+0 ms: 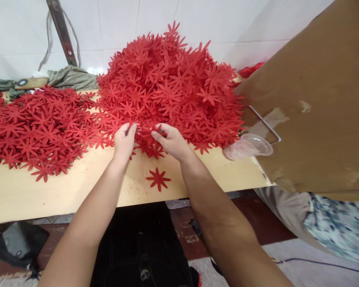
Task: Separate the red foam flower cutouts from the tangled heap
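Both hands meet at the front foot of a large heap of red flower-shaped cutouts [167, 91]. Between them is a red petalled cutout [146, 131], its outline blending with the heap behind. My left hand [125, 142] pinches its left side with thumb and fingertips. On the other side, the thumb and fingers of my right hand [171, 141] are closed on its petals. One single red flower cutout [158, 179] lies flat on the pale tabletop [98, 187], just below the hands.
A second pile of red cutouts [42, 125] spreads at left. At right stand a large brown board [317, 99], a clear plastic cup [251, 145] on its side and a bent metal handle [266, 123]. Greyish-green cloth [73, 77] lies by the wall. Someone's patterned clothing [338, 227] shows at lower right.
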A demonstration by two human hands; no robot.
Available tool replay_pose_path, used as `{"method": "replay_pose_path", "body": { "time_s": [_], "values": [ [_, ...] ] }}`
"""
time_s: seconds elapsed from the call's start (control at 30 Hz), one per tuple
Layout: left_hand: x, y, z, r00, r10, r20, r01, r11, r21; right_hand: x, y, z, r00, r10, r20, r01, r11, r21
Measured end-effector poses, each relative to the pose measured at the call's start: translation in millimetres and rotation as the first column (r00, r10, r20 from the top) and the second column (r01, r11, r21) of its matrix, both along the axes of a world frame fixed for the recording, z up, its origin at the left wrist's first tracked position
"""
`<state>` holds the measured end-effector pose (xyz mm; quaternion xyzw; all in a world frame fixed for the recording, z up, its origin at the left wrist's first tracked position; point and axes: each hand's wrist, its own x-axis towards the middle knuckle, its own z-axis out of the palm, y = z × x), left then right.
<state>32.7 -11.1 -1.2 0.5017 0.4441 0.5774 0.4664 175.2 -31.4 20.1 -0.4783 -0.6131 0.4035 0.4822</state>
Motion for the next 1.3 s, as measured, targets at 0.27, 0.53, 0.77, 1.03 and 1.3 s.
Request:
{"method": "replay_pose_path", "body": {
  "time_s": [0.27, 0.53, 0.77, 1.03, 1.3],
  "values": [
    [-9.4, 6.0, -8.7, 0.913, 0.253, -0.318, -0.176, 0.951, 0.253, 14.1, 6.8, -5.2, 0.971, -0.202, -0.131, 0.197, 0.979, -0.054],
    [-1.8, -8.5, 0.9, 0.905, 0.042, -0.423, 0.085, 0.958, 0.276, -0.7, 6.1, 1.9, 0.998, -0.003, -0.068, 0.006, 0.999, 0.044],
    [3.2, -3.2, -2.7, 0.986, -0.019, -0.164, 0.033, 0.996, 0.085, -0.8, 9.2, -0.1, 0.996, -0.085, -0.007, 0.086, 0.994, 0.070],
    [-1.4, -1.5, -3.2, 0.973, 0.055, -0.225, -0.035, 0.995, 0.093, -0.4, 14.7, -4.5, 0.957, -0.202, -0.207, 0.205, 0.979, -0.007],
    [-0.7, -10.6, 8.2, 0.987, -0.032, -0.155, 0.048, 0.993, 0.107, -6.9, 9.6, 3.0, 0.970, -0.239, -0.048, 0.241, 0.970, 0.037]
  ]
}}
